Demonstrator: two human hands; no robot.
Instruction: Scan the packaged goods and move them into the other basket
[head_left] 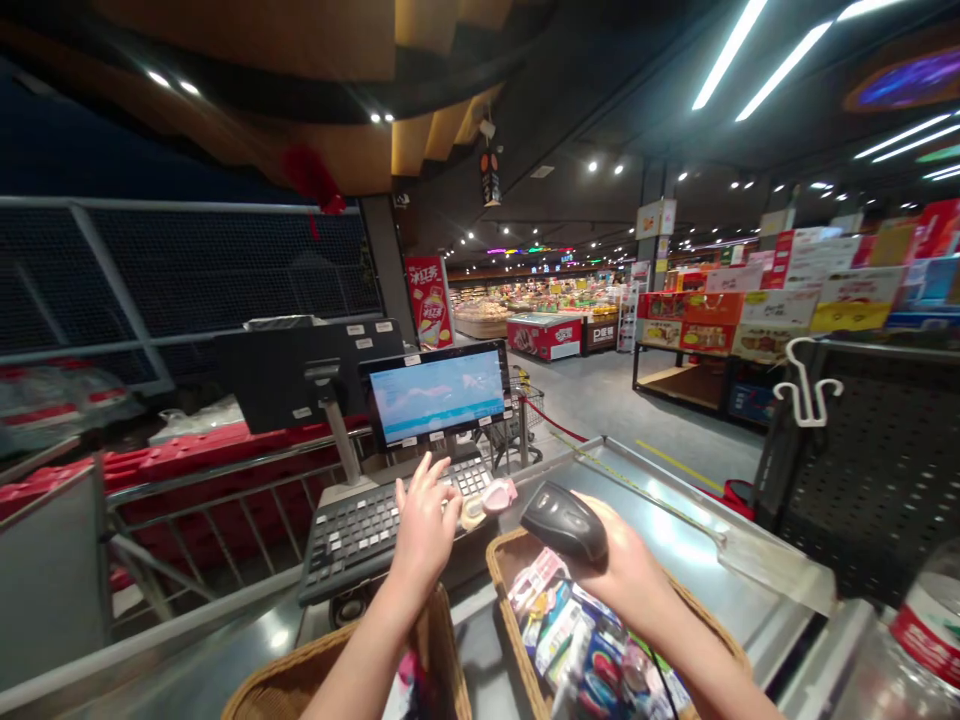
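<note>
My left hand (424, 522) hovers over the right part of a black keyboard (360, 533), fingers spread and pointing at the keys. My right hand (616, 565) is wrapped around a black handheld barcode scanner (564, 520), held above a wicker basket (504, 562) filled with small colourful packets. Behind the keyboard a small screen (438, 394) glows blue. A pink-and-white object (489, 499) lies just right of the keyboard.
A second wicker basket (300, 675) sits at the bottom left. The steel checkout counter (675, 520) stretches right. A black pegboard rack (870, 460) with a white hook stands at right, a plastic bottle (926, 625) at the bottom right. Store shelves lie beyond.
</note>
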